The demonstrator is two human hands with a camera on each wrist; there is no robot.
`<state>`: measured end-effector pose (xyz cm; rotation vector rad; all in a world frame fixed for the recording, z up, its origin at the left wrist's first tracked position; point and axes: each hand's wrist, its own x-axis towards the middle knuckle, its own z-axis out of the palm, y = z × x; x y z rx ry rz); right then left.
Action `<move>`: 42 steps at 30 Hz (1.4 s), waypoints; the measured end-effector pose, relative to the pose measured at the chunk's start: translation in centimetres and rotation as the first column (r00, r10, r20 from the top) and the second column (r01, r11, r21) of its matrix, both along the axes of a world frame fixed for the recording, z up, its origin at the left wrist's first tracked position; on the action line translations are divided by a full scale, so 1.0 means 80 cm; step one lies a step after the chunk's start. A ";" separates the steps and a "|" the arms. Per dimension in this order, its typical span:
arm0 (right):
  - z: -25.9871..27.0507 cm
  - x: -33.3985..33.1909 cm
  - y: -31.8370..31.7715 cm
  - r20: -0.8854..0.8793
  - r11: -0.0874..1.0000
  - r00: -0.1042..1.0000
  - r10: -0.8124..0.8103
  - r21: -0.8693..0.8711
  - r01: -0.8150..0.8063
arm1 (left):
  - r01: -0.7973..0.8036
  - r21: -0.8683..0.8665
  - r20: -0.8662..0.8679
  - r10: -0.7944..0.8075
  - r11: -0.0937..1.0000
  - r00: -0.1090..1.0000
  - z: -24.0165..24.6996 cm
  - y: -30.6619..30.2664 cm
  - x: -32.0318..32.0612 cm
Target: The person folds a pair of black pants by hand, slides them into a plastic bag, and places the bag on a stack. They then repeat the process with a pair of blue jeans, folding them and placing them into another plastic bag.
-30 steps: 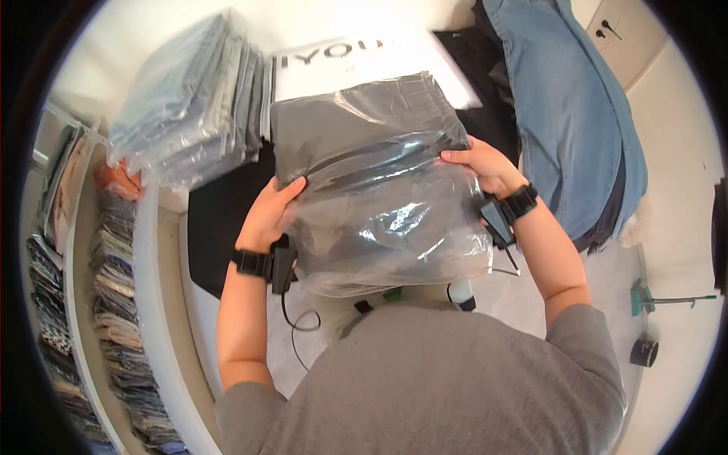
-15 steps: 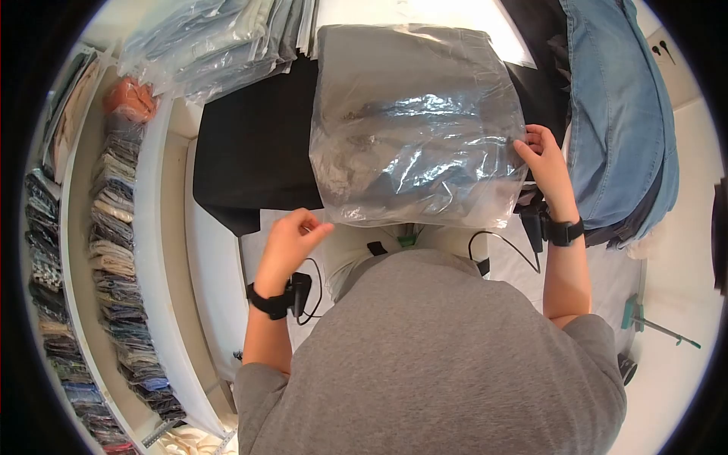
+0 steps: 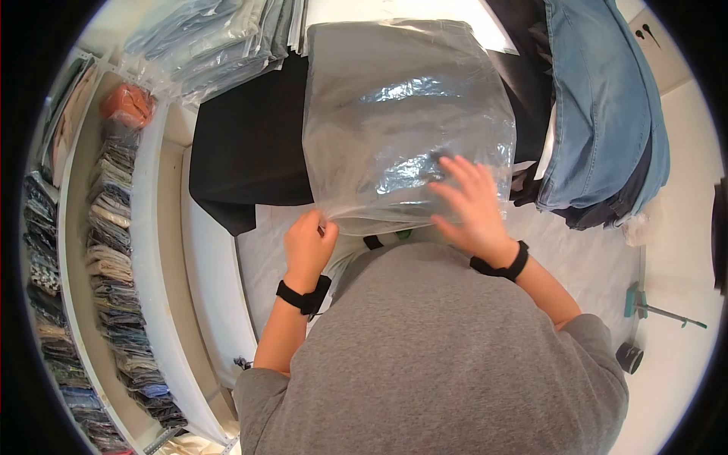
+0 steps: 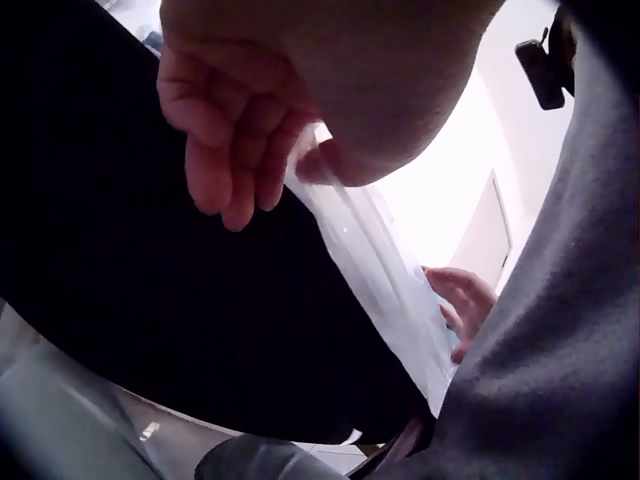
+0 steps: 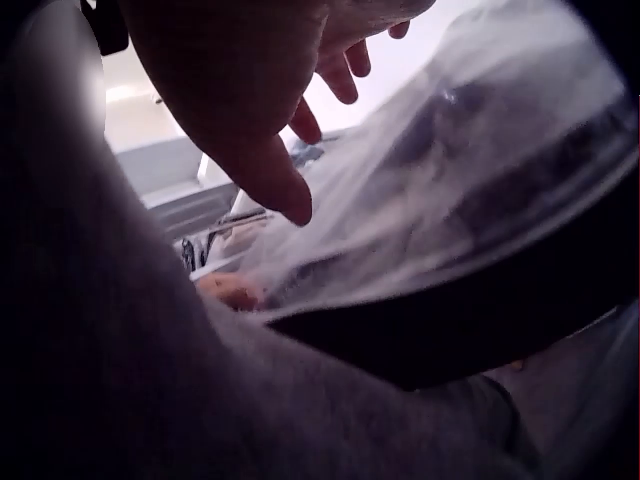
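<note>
A clear plastic bag (image 3: 409, 129) with a folded grey garment inside lies flat on a black-covered table, its near edge at the table's front. My left hand (image 3: 305, 246) pinches the bag's near left corner between thumb and fingers. In the left wrist view that hand (image 4: 260, 110) holds the whitish edge of the plastic (image 4: 370, 260). My right hand (image 3: 474, 212) is spread over the near right part of the bag, fingers apart and slightly blurred. The right wrist view shows the right hand (image 5: 290, 110) with straight fingers above the plastic (image 5: 430, 190); whether they touch it I cannot tell.
Bagged garments (image 3: 220, 45) are stacked at the back left. Blue jeans (image 3: 599, 106) lie at the right over darker clothing. Shelves of folded, bagged clothes (image 3: 114, 258) run down the left side. Black cloth (image 3: 250, 144) covers the table left of the bag.
The bag was lowered from both hands onto the table. Since then my left hand has taken hold of its near left corner, and my right hand has left the right edge and moved left over the bag.
</note>
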<state>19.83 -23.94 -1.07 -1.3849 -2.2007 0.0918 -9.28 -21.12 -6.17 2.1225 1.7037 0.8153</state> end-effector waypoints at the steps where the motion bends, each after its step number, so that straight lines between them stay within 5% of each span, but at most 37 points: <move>1: -0.006 -0.009 -0.004 -0.003 1.000 1.000 -0.002 0.001 0.002 | 0.033 0.082 0.028 -0.035 0.996 0.999 0.003 -0.006 -0.002; 4: -0.022 -0.028 -0.011 0.048 0.997 0.996 0.071 -0.012 -0.070 | 0.074 0.221 -0.088 -0.056 0.972 0.995 0.018 -0.020 -0.009; 6: -0.033 -0.033 -0.011 0.164 0.997 0.986 -0.040 0.072 0.028 | -0.010 0.222 -0.065 0.025 0.975 0.998 0.032 -0.029 -0.001; 11: -0.026 -0.009 -0.020 0.131 0.990 0.990 0.055 0.123 -0.071 | -0.053 0.271 -0.063 0.073 0.961 0.995 0.045 -0.046 -0.012; 13: -0.019 0.010 -0.031 0.158 0.983 0.979 0.130 0.110 -0.148 | 0.248 0.352 -0.253 -0.163 0.902 0.954 0.040 -0.050 -0.034; 14: -0.016 0.022 -0.037 0.161 0.983 0.979 0.122 0.118 -0.142 | 0.253 0.360 -0.253 -0.167 0.898 0.953 0.043 -0.050 -0.040; 16: -0.004 0.047 -0.049 0.162 0.970 0.956 0.244 -0.037 -0.241 | 0.547 0.164 -0.205 -0.514 0.821 0.833 0.055 -0.049 -0.049; 17: 0.008 0.058 -0.055 0.189 0.957 0.939 0.286 -0.104 -0.271 | 0.552 0.173 -0.207 -0.517 0.816 0.830 0.058 -0.047 -0.060; 20: 0.022 0.100 -0.065 0.065 0.945 0.962 0.265 -0.214 -0.246 | 0.492 0.059 -0.162 -0.478 0.868 0.863 0.064 -0.018 -0.086; 22: 0.004 0.152 -0.052 0.081 0.966 0.969 0.233 -0.133 -0.221 | 0.405 0.319 -0.299 -0.315 0.857 0.901 0.064 0.020 -0.085; 27: -0.024 0.200 0.020 0.042 0.963 0.968 -0.246 0.121 0.239 | 0.491 0.247 -0.373 -0.385 0.836 0.844 0.066 0.101 -0.052; 31: -0.012 0.186 0.055 0.230 0.977 0.953 -0.198 0.125 0.173 | 0.621 0.181 -0.488 -0.479 0.762 0.730 0.076 0.139 -0.012; 35: -0.014 0.184 0.062 0.234 0.972 0.949 -0.209 0.157 0.176 | 0.690 0.153 -0.509 -0.541 0.708 0.669 0.076 0.153 -0.005; 42: 0.009 0.166 0.082 -0.016 0.983 0.998 -0.057 0.171 0.059 | 0.697 0.139 -0.329 -0.631 0.704 0.703 0.099 0.161 -0.008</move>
